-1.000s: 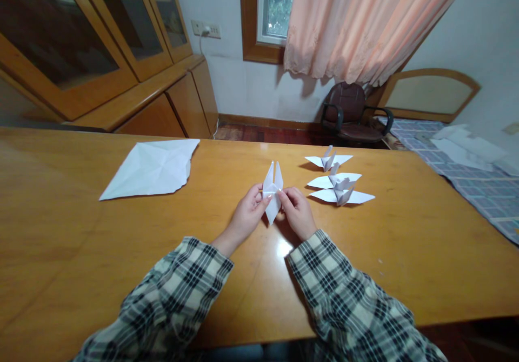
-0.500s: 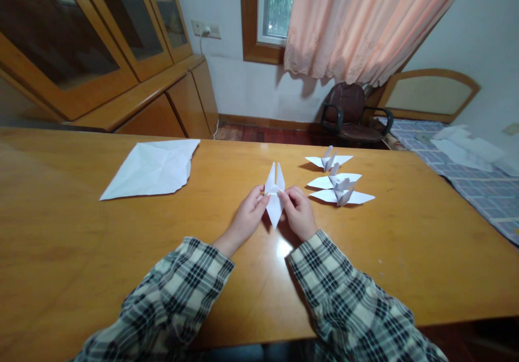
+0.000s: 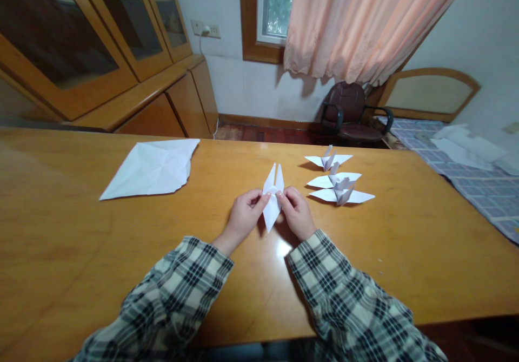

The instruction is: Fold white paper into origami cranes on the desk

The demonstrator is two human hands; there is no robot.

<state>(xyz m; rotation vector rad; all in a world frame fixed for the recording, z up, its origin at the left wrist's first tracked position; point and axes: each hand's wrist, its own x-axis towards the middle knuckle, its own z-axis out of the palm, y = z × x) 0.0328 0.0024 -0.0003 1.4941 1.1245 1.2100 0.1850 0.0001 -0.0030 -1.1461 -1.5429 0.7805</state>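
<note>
The left hand (image 3: 244, 213) and the right hand (image 3: 299, 213) both hold one piece of folded paper (image 3: 271, 208), each pinching a side edge with the thumb on top. The paper is smooth, white and shaped like a slim kite, with two narrow points side by side at the far end and a single point toward the person. Whether its near tip touches the wood is hard to tell.

To the right of the grip and slightly beyond it stand three white paper birds: a far bird (image 3: 327, 162), a middle bird (image 3: 320, 182) and a near bird (image 3: 357, 196), crisply creased, their wings spread flat. The near and middle ones are close together. Well to the left of the grip lies a creased paper sheet (image 3: 152, 170) with one ragged edge. The sleeves (image 3: 170, 289) are woven black-and-cream plaid.

Beyond the grip on the left, a wooden cabinet (image 3: 133, 75) has glass doors; its dim contents cannot be made out. Under the hands is a glossy wooden table (image 3: 121, 259). Past it are a pink curtain (image 3: 357, 26), a window (image 3: 278, 7), a brown chair (image 3: 348, 105) and, far right, a bed (image 3: 482, 189) with a checked cover.
</note>
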